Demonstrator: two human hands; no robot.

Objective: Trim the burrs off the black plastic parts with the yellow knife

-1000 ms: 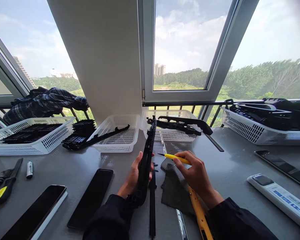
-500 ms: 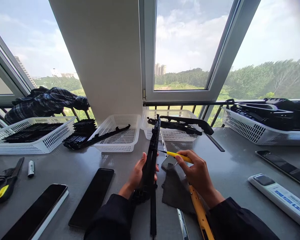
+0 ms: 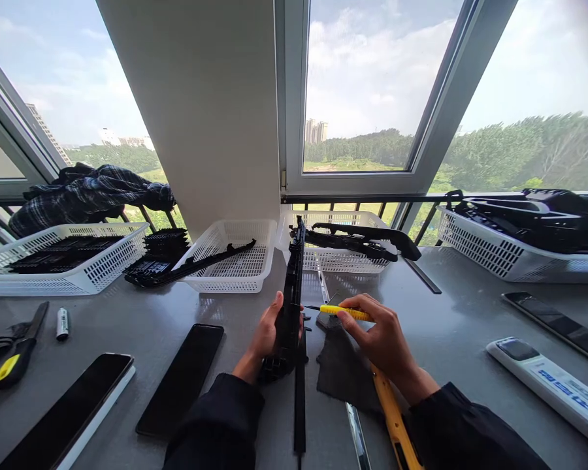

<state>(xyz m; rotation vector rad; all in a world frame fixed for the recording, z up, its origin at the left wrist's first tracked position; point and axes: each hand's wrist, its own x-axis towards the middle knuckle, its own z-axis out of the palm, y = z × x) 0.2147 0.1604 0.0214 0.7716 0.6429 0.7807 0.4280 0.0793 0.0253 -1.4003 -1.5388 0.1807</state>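
Orange-handled tool (image 3: 392,418): is lying on the desk (image 3: 445,339) to the right of the black part (image 3: 290,300), near the wearer.
Black strip (image 3: 300,405): is lying below the black part, pointing toward the wearer.
Dark cloth (image 3: 343,372): is lying to the right of the black part; the right hand (image 3: 379,329) is hovering above its far side.
Left hand (image 3: 264,336): is gripping the near half of the black part between thumb and fingers; firm support is probably mattering most here.
Right hand's grip: is pinching a yellow-handled tool (image 3: 345,313), to the right of the black part.
Tool tip: is pointing at the black part's right edge, close to the left fingertips; whether it is touching, I cannot tell.
Stroke: short, light, controlled movements are likely serving best, with the left fingertips sitting clear of the point.
Black part: is being held lengthwise between wearer and baskets, its far end showing against the right-hand basket (image 3: 357,263).
Left-hand basket (image 3: 230,285): is standing beyond and left of the black part.
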